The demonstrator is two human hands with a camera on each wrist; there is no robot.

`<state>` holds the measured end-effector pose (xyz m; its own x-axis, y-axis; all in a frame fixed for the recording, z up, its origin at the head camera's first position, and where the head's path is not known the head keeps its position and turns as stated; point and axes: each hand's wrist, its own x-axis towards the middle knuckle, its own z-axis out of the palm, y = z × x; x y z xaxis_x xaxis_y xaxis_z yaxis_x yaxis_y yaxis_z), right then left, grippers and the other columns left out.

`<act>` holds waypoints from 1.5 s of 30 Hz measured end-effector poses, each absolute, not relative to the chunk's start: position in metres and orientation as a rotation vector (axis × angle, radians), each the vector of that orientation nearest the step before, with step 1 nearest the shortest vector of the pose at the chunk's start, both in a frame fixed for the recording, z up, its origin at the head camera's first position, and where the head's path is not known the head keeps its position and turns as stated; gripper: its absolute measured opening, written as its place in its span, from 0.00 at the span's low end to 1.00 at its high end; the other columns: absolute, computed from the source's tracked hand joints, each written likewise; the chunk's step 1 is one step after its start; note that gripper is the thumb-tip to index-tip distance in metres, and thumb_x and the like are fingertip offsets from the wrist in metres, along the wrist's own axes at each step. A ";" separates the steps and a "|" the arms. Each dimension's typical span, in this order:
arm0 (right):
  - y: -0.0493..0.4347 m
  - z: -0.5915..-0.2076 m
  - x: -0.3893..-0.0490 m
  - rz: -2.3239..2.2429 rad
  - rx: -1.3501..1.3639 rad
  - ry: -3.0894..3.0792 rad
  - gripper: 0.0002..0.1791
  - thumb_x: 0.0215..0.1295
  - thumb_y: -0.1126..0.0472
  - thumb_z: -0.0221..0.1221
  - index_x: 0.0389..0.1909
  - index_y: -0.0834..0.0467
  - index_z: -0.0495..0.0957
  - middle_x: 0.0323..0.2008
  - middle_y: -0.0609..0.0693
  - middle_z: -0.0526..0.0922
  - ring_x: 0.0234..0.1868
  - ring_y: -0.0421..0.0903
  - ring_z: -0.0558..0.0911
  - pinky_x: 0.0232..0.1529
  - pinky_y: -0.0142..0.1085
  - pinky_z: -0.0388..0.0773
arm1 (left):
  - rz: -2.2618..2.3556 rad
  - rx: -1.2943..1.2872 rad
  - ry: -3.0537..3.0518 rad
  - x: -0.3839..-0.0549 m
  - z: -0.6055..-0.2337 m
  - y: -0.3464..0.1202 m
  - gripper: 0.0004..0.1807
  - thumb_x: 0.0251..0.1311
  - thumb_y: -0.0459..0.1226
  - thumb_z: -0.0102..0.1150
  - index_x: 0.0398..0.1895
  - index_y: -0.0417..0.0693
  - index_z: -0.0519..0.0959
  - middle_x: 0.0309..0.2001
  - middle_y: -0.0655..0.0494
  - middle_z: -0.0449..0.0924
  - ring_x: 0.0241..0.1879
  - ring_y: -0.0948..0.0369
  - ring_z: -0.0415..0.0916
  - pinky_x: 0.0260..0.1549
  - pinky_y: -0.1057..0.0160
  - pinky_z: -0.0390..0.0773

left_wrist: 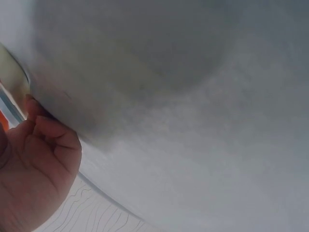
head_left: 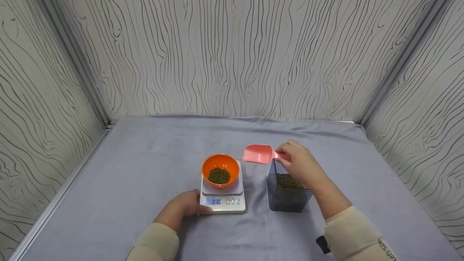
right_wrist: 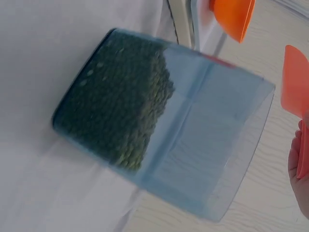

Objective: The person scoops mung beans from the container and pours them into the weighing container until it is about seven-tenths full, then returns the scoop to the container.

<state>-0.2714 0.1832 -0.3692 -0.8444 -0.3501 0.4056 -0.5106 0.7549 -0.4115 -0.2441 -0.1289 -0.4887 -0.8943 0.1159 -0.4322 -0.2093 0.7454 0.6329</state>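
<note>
My right hand [head_left: 299,162] grips the handle of a pink scoop [head_left: 258,154], held above and to the left of a clear bluish bin [head_left: 289,201]. No beans show in the scoop. Small green beans, like mung beans [right_wrist: 116,99], fill the lower part of the bin in the right wrist view. An orange bowl [head_left: 229,162] stands on a white kitchen scale [head_left: 228,208], with a small heap of the same beans in its bottom. At the scale's left front corner, my left hand [head_left: 185,203] holds the edge, its thumb across the front near the lit display.
Grey cloth [head_left: 145,156] covers the table, with wrinkles along the back. Pale walls [head_left: 224,61] with wavy lines enclose the back and sides. A small black object [head_left: 322,244] lies by the right sleeve. The bin stands just right of the scale.
</note>
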 end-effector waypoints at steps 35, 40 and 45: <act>0.250 -0.336 -0.260 0.322 0.790 -2.922 0.05 0.47 0.71 0.63 0.20 0.59 0.77 0.21 0.46 0.71 0.26 0.43 0.69 0.29 0.38 0.68 | 1.029 -0.066 2.469 -0.244 -0.487 -0.129 0.27 0.40 0.46 0.71 0.44 0.46 0.74 0.33 0.54 0.74 0.35 0.55 0.69 0.45 0.51 0.69; 0.243 -0.338 -0.259 0.224 0.790 -2.993 0.07 0.46 0.72 0.62 0.17 0.59 0.75 0.20 0.47 0.69 0.23 0.43 0.67 0.26 0.37 0.66 | 1.029 -0.088 2.460 -0.243 -0.487 -0.129 0.29 0.39 0.47 0.72 0.45 0.46 0.73 0.34 0.54 0.75 0.37 0.54 0.69 0.48 0.49 0.68; 0.232 -0.345 -0.260 0.024 0.762 -3.062 0.08 0.43 0.74 0.60 0.15 0.59 0.74 0.18 0.48 0.69 0.20 0.44 0.68 0.23 0.37 0.67 | 1.051 -0.067 2.467 -0.243 -0.488 -0.129 0.27 0.40 0.45 0.72 0.43 0.45 0.73 0.32 0.54 0.74 0.33 0.56 0.70 0.41 0.54 0.71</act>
